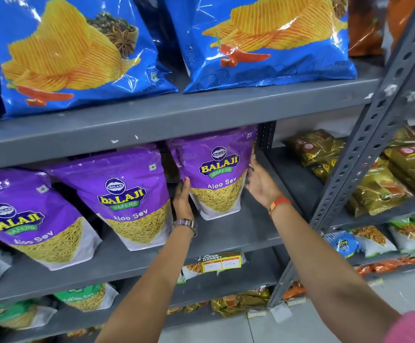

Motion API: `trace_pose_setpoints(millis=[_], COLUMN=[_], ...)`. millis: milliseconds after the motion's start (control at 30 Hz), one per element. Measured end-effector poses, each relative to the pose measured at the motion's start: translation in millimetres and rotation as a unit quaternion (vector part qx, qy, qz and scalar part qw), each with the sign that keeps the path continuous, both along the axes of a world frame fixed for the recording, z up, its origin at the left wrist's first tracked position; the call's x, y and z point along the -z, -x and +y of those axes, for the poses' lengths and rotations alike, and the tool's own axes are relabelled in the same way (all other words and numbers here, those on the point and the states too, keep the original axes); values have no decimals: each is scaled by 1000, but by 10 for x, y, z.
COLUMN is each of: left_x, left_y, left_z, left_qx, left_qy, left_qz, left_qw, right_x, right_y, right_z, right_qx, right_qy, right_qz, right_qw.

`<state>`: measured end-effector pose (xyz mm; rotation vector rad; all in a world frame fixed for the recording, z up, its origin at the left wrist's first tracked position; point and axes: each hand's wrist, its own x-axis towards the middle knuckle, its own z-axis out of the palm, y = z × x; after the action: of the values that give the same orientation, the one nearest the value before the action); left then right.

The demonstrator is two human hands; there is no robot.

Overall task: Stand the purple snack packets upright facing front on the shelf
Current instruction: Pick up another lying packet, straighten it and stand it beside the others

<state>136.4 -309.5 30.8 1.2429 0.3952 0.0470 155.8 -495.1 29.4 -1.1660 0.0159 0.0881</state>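
Looking at: we see a grey metal shelf (238,233) with three purple snack packets standing on it, all showing their fronts.
Right packet (216,169): it stands at the right end of the row, close to the shelf's back post. Its top leans a little to the left.
Left hand (183,199): we see it flat against the left edge of the right packet, thumb up, fingers behind the bag. The grip is loose and open, pressing more than pinching.
Right hand (259,180): it is open, palm facing the packet's right edge, with fingertips touching the bag. We cannot tell if it squeezes.
Middle packet (127,194): it stands just left of the left hand, tipped back a bit.
Left packet (28,216): it stands at the left, leaning too.
Wrists: a silver watch (186,225) is on the left one, an orange band (279,203) on the right one.
Above: two big blue chip bags (77,53) sit on the higher shelf.
Right side: gold packets (379,184) fill the next rack.
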Motion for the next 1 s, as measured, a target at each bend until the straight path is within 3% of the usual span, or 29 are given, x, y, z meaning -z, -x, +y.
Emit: trace_pose_setpoints(millis=[133, 633, 833, 1000], left_x=[-124, -13, -47, 73], left_y=[78, 411, 459, 366], left_z=[-48, 43, 47, 48], left_qx=[60, 72, 49, 98], left_qy=[45, 30, -21, 84], left_qz=[15, 20, -15, 0], left_qw=[997, 997, 998, 992], right_x=[42, 91, 152, 237], right_y=[117, 661, 723, 739], right_z=[69, 156, 212, 291], right_qx=[-32, 24, 59, 69], right_qy=[84, 111, 110, 91], right_qz=[22, 39, 46, 65], right_qw=[996, 993, 991, 991])
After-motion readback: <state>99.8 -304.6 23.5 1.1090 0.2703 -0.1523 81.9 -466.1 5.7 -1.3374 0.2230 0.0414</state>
